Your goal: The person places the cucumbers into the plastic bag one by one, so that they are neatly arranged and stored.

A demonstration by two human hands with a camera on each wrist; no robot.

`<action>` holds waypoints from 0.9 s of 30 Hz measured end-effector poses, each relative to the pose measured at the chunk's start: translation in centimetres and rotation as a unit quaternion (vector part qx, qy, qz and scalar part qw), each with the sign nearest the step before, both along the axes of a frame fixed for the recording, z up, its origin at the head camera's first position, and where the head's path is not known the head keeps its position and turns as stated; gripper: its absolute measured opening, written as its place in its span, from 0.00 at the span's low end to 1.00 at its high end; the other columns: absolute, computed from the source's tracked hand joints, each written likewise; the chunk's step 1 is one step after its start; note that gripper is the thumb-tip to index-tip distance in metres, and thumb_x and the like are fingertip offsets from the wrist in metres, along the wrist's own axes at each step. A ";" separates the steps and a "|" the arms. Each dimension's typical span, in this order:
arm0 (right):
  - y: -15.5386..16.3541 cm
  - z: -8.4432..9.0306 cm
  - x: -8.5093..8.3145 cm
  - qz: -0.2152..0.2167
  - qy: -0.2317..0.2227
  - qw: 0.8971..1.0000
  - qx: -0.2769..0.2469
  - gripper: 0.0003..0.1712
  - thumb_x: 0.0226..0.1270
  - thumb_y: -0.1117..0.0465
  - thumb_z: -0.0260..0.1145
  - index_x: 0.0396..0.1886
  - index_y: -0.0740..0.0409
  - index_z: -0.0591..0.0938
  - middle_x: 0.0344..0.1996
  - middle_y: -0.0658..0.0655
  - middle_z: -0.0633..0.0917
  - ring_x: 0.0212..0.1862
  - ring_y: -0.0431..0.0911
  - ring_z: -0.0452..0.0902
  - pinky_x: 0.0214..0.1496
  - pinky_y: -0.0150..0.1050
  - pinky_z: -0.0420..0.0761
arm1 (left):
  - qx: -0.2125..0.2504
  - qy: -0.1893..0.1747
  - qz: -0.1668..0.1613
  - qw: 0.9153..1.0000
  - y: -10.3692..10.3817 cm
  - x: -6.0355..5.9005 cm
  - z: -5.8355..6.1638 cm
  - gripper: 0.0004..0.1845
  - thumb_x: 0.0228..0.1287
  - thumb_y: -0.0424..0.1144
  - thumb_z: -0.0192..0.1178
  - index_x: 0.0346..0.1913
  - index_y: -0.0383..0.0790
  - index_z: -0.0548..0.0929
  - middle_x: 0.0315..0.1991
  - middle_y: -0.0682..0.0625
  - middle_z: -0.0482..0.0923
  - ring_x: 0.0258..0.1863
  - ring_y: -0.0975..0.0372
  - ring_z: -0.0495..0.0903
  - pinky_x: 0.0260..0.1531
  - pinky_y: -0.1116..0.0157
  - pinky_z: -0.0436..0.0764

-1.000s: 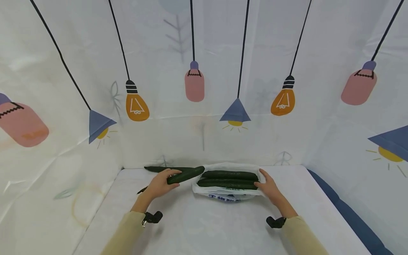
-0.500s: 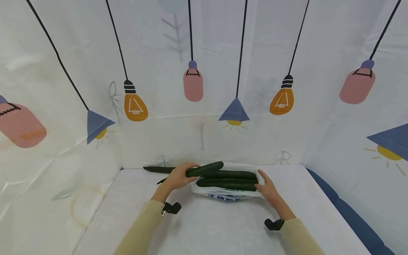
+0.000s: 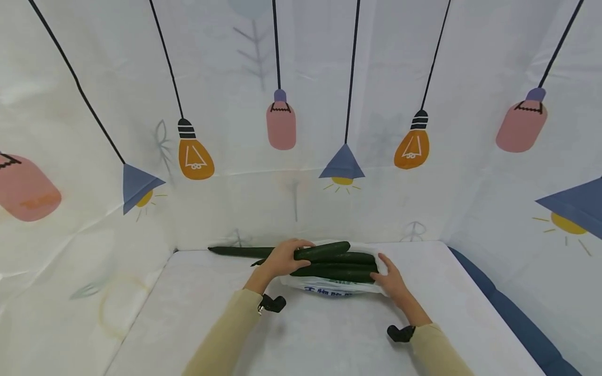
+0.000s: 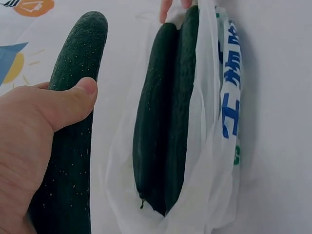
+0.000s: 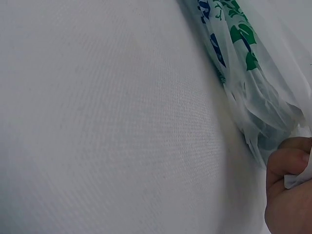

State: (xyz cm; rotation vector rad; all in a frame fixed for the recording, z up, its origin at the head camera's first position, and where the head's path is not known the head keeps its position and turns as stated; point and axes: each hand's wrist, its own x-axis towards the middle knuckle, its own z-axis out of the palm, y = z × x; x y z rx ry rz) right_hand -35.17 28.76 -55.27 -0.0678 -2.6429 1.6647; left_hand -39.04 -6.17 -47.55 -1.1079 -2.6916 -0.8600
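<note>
A dark green cucumber (image 3: 324, 250) hangs over the mouth of a white plastic bag (image 3: 329, 286), gripped by the person's left hand (image 3: 284, 257), thumb curled across its skin (the wrist view shows the hold plainly). Two more cucumbers (image 3: 336, 265) lie side by side inside the bag, just beside the held one. The right hand (image 3: 390, 281) pinches the bag's far edge, fingers curled on the plastic. The bag rests on a white-covered desk (image 3: 310, 339); another cucumber (image 3: 237, 251) lies behind the left hand, along the lamp-patterned backdrop (image 3: 301, 130).
</note>
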 end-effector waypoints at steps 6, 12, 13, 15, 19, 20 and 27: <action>-0.2 0.2 -0.2 0.001 -0.005 1.000 -0.010 0.43 0.56 0.58 0.62 0.68 0.52 0.51 0.66 0.63 0.46 0.65 0.60 0.35 0.59 0.59 0.44 | -0.005 0.000 -0.006 1.000 0.8 -0.1 0.3 0.25 0.55 0.52 0.59 0.57 0.62 0.69 0.50 0.59 0.69 0.45 0.66 0.69 0.41 0.63 0.72; -0.2 0.2 -0.1 -0.001 -0.013 1.000 0.001 0.42 0.57 0.59 0.62 0.68 0.54 0.52 0.66 0.62 0.48 0.66 0.58 0.36 0.60 0.58 0.44 | -0.014 -0.002 -0.015 1.000 2.1 -0.1 0.1 0.25 0.55 0.52 0.59 0.57 0.62 0.69 0.51 0.60 0.69 0.45 0.67 0.69 0.40 0.64 0.72; -0.2 0.3 0.0 0.000 -0.015 1.000 0.002 0.42 0.57 0.59 0.62 0.68 0.55 0.52 0.66 0.62 0.48 0.66 0.58 0.36 0.60 0.58 0.44 | -0.016 -0.004 -0.016 1.000 2.3 -0.1 0.1 0.25 0.54 0.52 0.59 0.57 0.62 0.69 0.51 0.60 0.69 0.45 0.67 0.69 0.41 0.64 0.72; -0.1 0.3 0.1 0.003 -0.018 1.000 0.006 0.42 0.57 0.58 0.62 0.68 0.56 0.51 0.66 0.62 0.48 0.66 0.58 0.36 0.60 0.58 0.44 | -0.021 -0.007 -0.016 1.000 2.7 -0.1 0.0 0.25 0.54 0.52 0.59 0.57 0.63 0.69 0.51 0.61 0.69 0.45 0.67 0.69 0.41 0.65 0.72; -0.1 0.2 0.1 0.000 -0.022 1.000 0.007 0.41 0.58 0.58 0.62 0.67 0.56 0.52 0.66 0.62 0.48 0.66 0.58 0.36 0.60 0.58 0.44 | -0.029 -0.003 -0.020 0.999 3.4 -0.5 -0.3 0.25 0.54 0.53 0.58 0.57 0.63 0.69 0.51 0.60 0.69 0.46 0.67 0.70 0.43 0.64 0.72; -0.1 0.2 0.1 0.000 -0.021 1.000 0.008 0.41 0.58 0.58 0.61 0.67 0.56 0.52 0.66 0.62 0.48 0.66 0.58 0.36 0.60 0.58 0.44 | -0.033 -0.001 -0.019 0.999 3.6 -0.6 -0.4 0.25 0.54 0.53 0.58 0.57 0.63 0.69 0.52 0.61 0.69 0.47 0.67 0.69 0.43 0.64 0.72; -0.1 0.2 0.0 0.003 -0.019 1.000 0.014 0.40 0.59 0.57 0.60 0.67 0.55 0.52 0.66 0.61 0.49 0.66 0.57 0.37 0.60 0.57 0.44 | -0.044 -0.005 -0.022 0.999 5.0 -0.9 -0.6 0.24 0.54 0.50 0.60 0.56 0.63 0.70 0.52 0.59 0.69 0.50 0.65 0.69 0.45 0.63 0.71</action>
